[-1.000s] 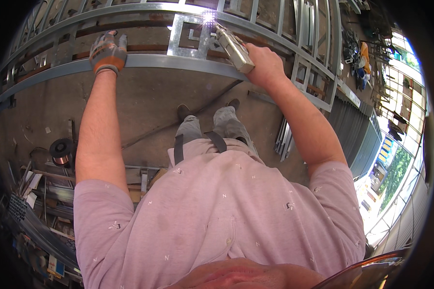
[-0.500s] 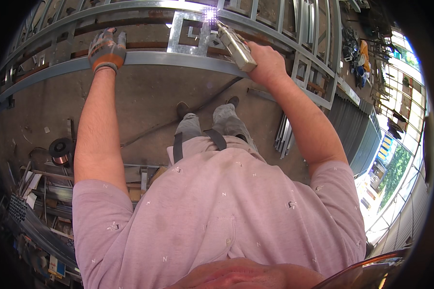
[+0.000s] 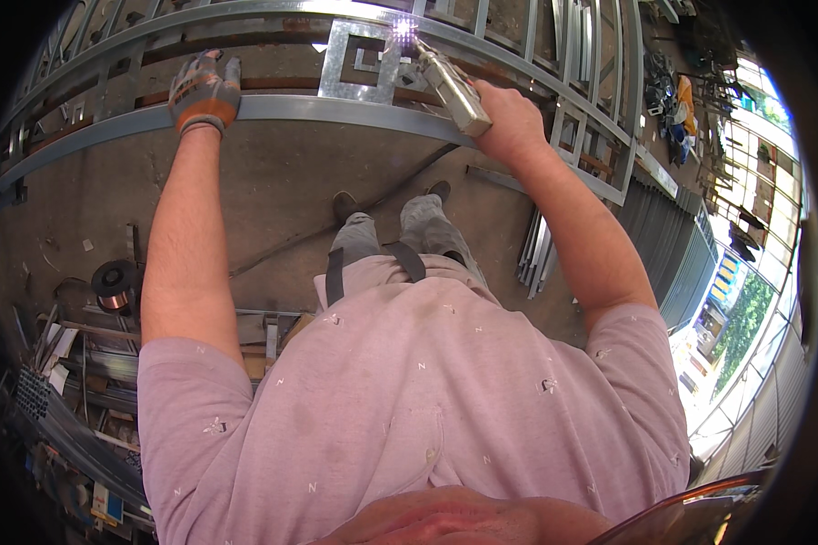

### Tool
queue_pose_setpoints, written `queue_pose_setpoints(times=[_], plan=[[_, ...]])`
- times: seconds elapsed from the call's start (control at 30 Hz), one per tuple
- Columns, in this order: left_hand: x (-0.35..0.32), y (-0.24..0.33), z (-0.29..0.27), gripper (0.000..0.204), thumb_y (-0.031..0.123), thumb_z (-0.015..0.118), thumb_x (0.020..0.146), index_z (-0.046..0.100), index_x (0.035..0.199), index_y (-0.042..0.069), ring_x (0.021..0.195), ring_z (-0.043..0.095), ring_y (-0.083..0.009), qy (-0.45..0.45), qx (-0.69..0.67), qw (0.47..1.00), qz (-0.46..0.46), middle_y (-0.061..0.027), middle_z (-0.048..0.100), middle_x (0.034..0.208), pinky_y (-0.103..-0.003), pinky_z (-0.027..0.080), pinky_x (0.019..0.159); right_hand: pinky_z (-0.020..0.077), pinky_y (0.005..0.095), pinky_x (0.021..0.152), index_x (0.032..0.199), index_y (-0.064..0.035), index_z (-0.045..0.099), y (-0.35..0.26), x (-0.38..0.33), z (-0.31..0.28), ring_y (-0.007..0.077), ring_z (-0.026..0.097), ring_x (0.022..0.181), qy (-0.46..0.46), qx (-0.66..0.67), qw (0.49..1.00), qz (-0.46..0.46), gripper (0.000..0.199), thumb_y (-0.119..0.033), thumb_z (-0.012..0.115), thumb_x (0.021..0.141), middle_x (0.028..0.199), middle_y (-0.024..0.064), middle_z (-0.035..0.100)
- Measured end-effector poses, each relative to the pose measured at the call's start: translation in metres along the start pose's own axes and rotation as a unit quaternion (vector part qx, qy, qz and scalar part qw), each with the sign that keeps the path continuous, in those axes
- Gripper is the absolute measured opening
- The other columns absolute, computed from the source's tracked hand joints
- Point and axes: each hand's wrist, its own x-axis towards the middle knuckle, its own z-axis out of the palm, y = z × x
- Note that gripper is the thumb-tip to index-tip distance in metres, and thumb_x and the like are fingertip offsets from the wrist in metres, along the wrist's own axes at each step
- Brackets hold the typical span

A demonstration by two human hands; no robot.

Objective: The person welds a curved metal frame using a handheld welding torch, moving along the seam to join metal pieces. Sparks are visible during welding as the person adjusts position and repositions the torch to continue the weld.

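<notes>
My right hand (image 3: 511, 123), bare, is closed round a metallic welding gun (image 3: 454, 94) with a boxy body and a narrow nozzle. At its tip a bright violet-white welding spot (image 3: 404, 31) glows against the far rail, by the corner of a square metal piece (image 3: 333, 68) with a square opening. That piece bridges the far rail and the near rail (image 3: 309, 110) of a large galvanized metal frame. On the near rail, farther left, rests my left hand (image 3: 204, 95) in a grey and orange work glove. Its fingers reach forward over the rail, thumb apart; the fingertips' undersides are hidden.
Below the frame a dark cable (image 3: 336, 218) crosses the floor near my feet. A spool of copper-coloured wire (image 3: 113, 289) stands at the left, above racks of metal stock (image 3: 109, 363). Grey corrugated sheets (image 3: 659, 241) and loose metal profiles (image 3: 536, 250) lie at the right.
The welding gun and its bright spot have shifted slightly right along the far rail. My left hand has moved a little to the right on the near rail.
</notes>
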Motion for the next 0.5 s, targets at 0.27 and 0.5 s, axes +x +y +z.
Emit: queue_pose_setpoints(times=[0.27,0.5], plan=[[-0.001,0.009,-0.006,0.052,0.057,0.051,0.106,0.063,0.148,0.028,0.138,0.06,-0.0362,-0.038,0.007,0.999,-0.022,-0.0117,0.064,0.151,-0.049,0.048,0.116,0.0582,0.0554,0.087,0.116,-0.0137,0.068,0.002,-0.005,-0.005,0.0439,0.072,0.101,-0.002,0.001,1.0,0.005,0.029,-0.023,0.072,0.089,0.104,0.0197,0.077],[-0.001,0.002,0.002,0.051,0.055,0.052,0.106,0.064,0.147,0.027,0.137,0.061,-0.0373,-0.007,-0.002,1.0,-0.01,-0.0134,0.066,0.148,-0.048,0.047,0.116,0.0583,0.0537,0.091,0.128,-0.0154,0.068,0.006,-0.002,-0.01,0.041,0.073,0.107,-0.027,0.012,1.0,0.004,0.042,-0.019,0.074,0.087,0.11,0.0171,0.077]])
